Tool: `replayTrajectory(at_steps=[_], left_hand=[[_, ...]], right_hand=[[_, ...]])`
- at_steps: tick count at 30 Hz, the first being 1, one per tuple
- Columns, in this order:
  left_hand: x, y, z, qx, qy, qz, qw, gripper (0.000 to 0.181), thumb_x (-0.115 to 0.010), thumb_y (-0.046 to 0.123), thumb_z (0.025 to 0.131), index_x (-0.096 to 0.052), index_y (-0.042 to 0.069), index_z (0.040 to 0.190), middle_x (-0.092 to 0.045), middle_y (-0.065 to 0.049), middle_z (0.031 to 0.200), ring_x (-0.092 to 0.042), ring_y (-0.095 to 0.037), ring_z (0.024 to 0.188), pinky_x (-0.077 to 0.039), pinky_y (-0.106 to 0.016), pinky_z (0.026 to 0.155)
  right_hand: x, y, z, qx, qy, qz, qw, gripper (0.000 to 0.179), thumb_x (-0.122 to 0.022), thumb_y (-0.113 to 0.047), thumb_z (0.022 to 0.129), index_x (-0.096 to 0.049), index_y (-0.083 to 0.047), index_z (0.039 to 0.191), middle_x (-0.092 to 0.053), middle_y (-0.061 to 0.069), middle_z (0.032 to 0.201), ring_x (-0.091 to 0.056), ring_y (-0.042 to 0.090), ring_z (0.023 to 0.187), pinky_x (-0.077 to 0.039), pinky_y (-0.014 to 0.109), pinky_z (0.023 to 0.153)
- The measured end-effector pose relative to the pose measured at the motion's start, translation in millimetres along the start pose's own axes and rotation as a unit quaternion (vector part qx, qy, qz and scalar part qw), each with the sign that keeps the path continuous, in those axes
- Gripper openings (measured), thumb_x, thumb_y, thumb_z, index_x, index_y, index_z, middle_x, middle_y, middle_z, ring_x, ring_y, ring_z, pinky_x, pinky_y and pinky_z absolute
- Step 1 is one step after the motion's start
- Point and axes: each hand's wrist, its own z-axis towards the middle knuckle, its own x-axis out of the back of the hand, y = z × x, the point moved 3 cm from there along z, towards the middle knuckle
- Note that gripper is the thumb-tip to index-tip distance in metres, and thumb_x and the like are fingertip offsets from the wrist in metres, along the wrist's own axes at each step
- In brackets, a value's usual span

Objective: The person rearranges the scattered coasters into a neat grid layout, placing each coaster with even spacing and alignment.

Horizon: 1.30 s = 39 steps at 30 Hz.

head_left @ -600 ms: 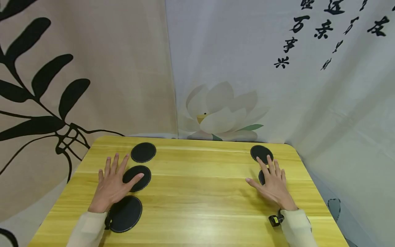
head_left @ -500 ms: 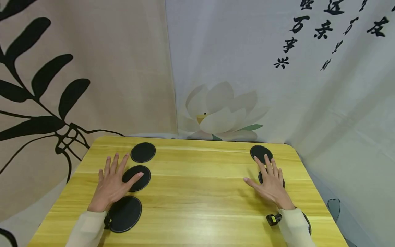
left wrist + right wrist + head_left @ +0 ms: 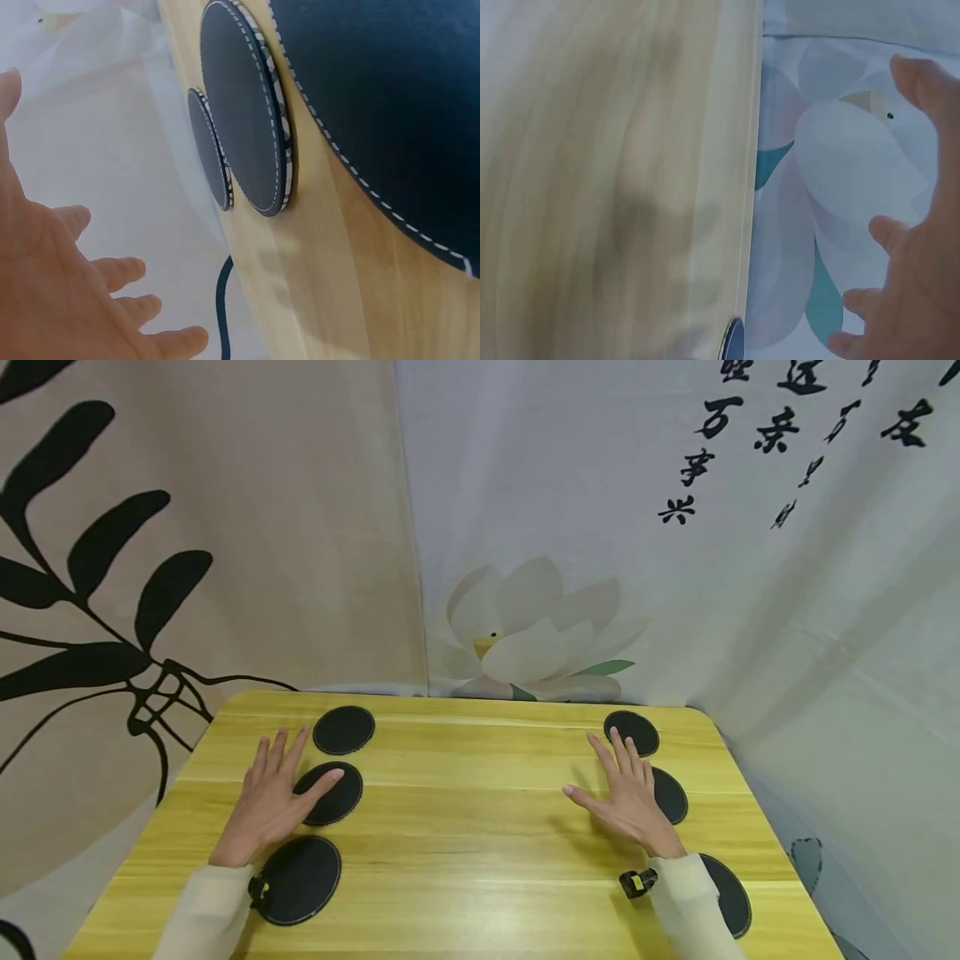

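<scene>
On the tabletop [image 3: 465,835], large black discs [image 3: 303,885] lie nearest, at eight and four o'clock. The left hand [image 3: 262,807] has its grip spread wide, holding nothing, thumb overlapping a mid-sized disc [image 3: 342,802] at nine; the right hand [image 3: 628,797], equally splayed and unladen, partly hides another disc [image 3: 672,796] at three. Smaller discs [image 3: 343,729] sit farthest, at ten and two.

Bright, soft light here, a pale glare sitting on the table [image 3: 480,827], blurry shadow falling left of the right hand [image 3: 626,797], and both wrist views looking hazier than the head view!
</scene>
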Motion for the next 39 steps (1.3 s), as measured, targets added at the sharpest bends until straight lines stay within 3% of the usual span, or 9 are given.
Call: replayTrajectory(at_steps=[14,22,28,33,39], left_hand=[[6.0,-9.9,13.5,0.004,-0.041,-0.052,0.9978,0.091,-0.048,0.063,0.101,0.006,0.030,0.165,0.011,-0.024,0.170,0.018,-0.051,0.154,-0.010,-0.087,0.108],[9.8,-14.9,24.4,0.002,-0.060,-0.095,0.9937,0.088,-0.047,0.061,0.103,0.005,0.028,0.166,0.011,-0.024,0.170,0.018,-0.054,0.153,-0.005,-0.088,0.108],[11.4,-19.9,31.7,0.005,-0.080,-0.113,0.9904,0.085,-0.042,0.061,0.105,0.007,0.026,0.166,0.008,-0.023,0.171,0.014,-0.057,0.153,-0.003,-0.087,0.110],[14.0,-23.4,36.6,0.010,-0.094,-0.125,0.9876,0.086,-0.039,0.062,0.105,0.007,0.021,0.166,0.004,-0.024,0.171,0.002,-0.059,0.153,-0.009,-0.085,0.112],[17.4,-25.8,41.1,0.031,-0.112,-0.155,0.9810,0.083,-0.036,0.066,0.104,0.011,0.032,0.164,0.008,-0.017,0.172,-0.001,-0.057,0.154,-0.010,-0.084,0.112]], right_hand=[[-17.6,-36.1,13.1,0.004,-0.033,0.063,0.9975,0.096,-0.065,-0.068,0.090,-0.017,-0.034,0.165,0.005,0.003,0.174,0.003,0.043,0.160,0.000,0.075,0.122],[-31.9,-52.7,18.1,0.011,-0.054,0.086,0.9948,0.097,-0.064,-0.070,0.089,-0.017,-0.033,0.165,0.003,0.003,0.174,0.005,0.038,0.161,0.002,0.071,0.124],[-38.2,-63.4,22.5,0.011,-0.065,0.094,0.9934,0.097,-0.063,-0.071,0.089,-0.017,-0.034,0.165,0.002,0.001,0.174,0.003,0.036,0.161,0.001,0.069,0.126],[-43.0,-73.8,28.3,0.015,-0.070,0.100,0.9924,0.097,-0.064,-0.073,0.087,-0.017,-0.038,0.165,0.000,0.000,0.174,0.000,0.037,0.161,-0.002,0.069,0.126],[-49.1,-88.0,35.2,0.016,-0.084,0.118,0.9893,0.095,-0.063,-0.073,0.088,-0.016,-0.040,0.164,-0.003,0.003,0.175,-0.006,0.043,0.159,-0.009,0.074,0.123]])
